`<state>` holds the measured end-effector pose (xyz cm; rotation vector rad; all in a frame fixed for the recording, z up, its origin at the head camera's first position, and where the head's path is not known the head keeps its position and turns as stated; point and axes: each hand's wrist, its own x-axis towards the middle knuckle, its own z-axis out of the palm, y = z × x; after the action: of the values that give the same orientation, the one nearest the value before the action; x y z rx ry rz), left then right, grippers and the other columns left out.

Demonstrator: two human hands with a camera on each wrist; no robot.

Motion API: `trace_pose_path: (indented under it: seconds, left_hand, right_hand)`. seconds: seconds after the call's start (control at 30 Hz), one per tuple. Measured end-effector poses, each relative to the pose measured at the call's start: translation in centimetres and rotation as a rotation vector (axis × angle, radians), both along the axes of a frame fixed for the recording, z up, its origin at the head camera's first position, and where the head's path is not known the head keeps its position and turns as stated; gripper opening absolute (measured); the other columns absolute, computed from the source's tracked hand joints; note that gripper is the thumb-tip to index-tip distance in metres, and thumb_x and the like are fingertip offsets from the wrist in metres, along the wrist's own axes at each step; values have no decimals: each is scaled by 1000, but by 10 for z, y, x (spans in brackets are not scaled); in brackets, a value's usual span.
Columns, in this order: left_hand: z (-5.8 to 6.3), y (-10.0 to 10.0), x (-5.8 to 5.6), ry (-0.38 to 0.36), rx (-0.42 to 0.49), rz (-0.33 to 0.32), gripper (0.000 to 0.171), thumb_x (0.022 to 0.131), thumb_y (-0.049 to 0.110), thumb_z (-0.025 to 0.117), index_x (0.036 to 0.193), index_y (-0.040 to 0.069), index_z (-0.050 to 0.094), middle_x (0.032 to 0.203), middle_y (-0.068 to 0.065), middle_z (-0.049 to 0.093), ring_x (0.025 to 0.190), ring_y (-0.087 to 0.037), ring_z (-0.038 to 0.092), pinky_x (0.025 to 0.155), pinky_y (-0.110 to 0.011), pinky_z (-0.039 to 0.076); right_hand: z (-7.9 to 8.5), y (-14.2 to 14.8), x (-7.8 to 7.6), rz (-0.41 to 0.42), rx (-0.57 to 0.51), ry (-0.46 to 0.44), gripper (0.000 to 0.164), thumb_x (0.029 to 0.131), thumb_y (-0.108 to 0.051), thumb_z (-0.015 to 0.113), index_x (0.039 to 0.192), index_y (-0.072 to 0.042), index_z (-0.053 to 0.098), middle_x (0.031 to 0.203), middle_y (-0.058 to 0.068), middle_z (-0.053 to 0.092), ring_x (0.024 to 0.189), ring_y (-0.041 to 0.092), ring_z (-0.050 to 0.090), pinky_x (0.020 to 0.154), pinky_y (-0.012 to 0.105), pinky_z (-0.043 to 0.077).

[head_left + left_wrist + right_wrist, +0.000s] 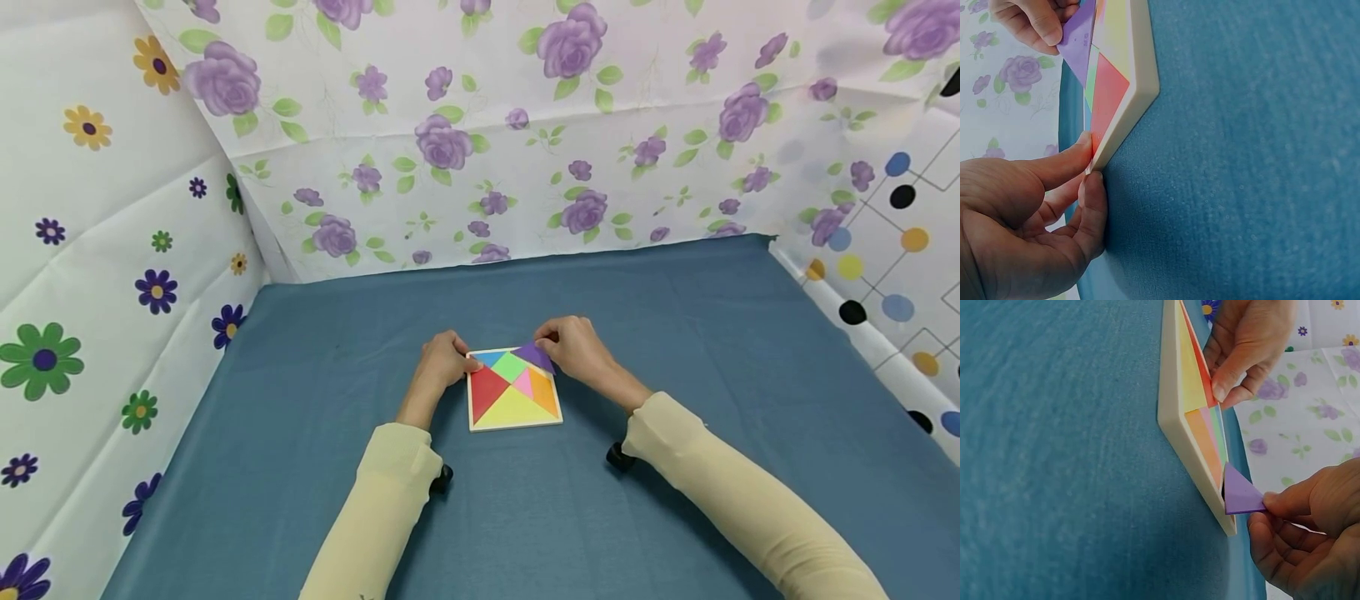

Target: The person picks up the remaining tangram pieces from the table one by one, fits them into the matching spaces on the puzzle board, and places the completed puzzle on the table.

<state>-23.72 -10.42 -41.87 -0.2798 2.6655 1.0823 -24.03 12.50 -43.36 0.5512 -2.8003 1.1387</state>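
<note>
A square tangram tray (517, 428) with a pale rim lies on the blue cloth, holding red, yellow, orange, pink, green and blue pieces. My left hand (441, 364) grips its left side near the far corner, thumb on top by the red triangle (1109, 100) and fingers against the outer edge. Between thumb and fingers, my right hand (579, 350) pinches a purple triangle (1241, 492) by one corner. That triangle sits tilted over the tray's far right corner, partly raised above the rim in the right wrist view.
A blue cloth (300, 467) covers the table. Behind it hangs a white sheet with purple roses (442, 142), and flowered and dotted sheets stand at the left and right. Dark wrist devices (620, 457) show under both sleeves.
</note>
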Motion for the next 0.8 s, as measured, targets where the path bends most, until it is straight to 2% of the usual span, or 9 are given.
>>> trace_pose_path:
  seconds: [0.27, 0.8]
  left_hand:
    - [0, -1, 0, 1, 6, 0, 25, 92, 16, 81, 107, 5, 65, 107, -13, 62, 104, -27, 58, 85, -40, 52]
    - [1, -1, 2, -2, 12, -2, 26, 92, 16, 81, 109, 4, 65, 108, -13, 63, 95, -26, 63, 83, -39, 53]
  right_hand:
    - [-1, -2, 1, -8, -3, -1, 11, 98, -5, 70, 103, 2, 78, 90, 11, 73, 67, 16, 59, 59, 29, 50]
    - [-4, -2, 1, -21, -6, -29, 12, 97, -4, 70, 103, 2, 78, 89, 10, 73, 69, 17, 60, 58, 29, 50]
